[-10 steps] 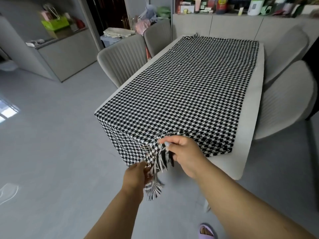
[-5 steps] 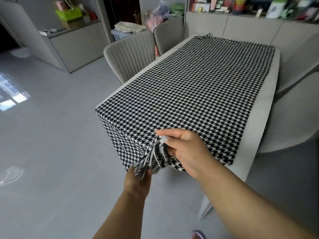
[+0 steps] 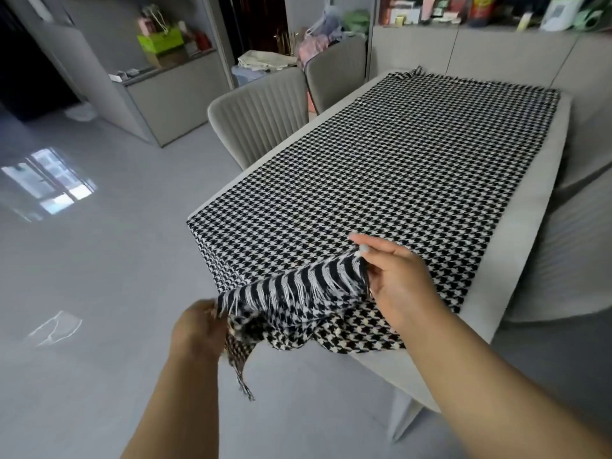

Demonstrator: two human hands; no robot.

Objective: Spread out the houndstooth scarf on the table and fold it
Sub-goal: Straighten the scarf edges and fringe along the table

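Much of the room is cut off or soft: the shelf items (image 3: 480, 11) along the top edge are cropped and blurred, so their labels cannot be read, and the chair (image 3: 569, 246) on the right shows only part of its ribbed back at the frame edge. The table (image 3: 516, 246) shows only a pale strip along its right side and near corner; the rest lies under the scarf (image 3: 397, 167). The fingertips of the left hand (image 3: 198, 329) are hidden behind the cloth, so exactly how they grip it cannot be made out.

The scarf lies flat along the length of the table, its far fringed end reaching the far edge and its left side draping over the near left corner. The near end is lifted and turned back, showing a striped band and fringe (image 3: 298, 289).

The left hand, held low off the table's near corner, grips the left corner of that lifted end, a tassel dangling below it. The right hand (image 3: 397, 283) sits higher, over the table, pinching the right corner of the fringed edge between thumb and forefinger, the other fingers curled beneath. The edge runs taut between both hands. Two ribbed chairs (image 3: 261, 117) stand along the table's left side.
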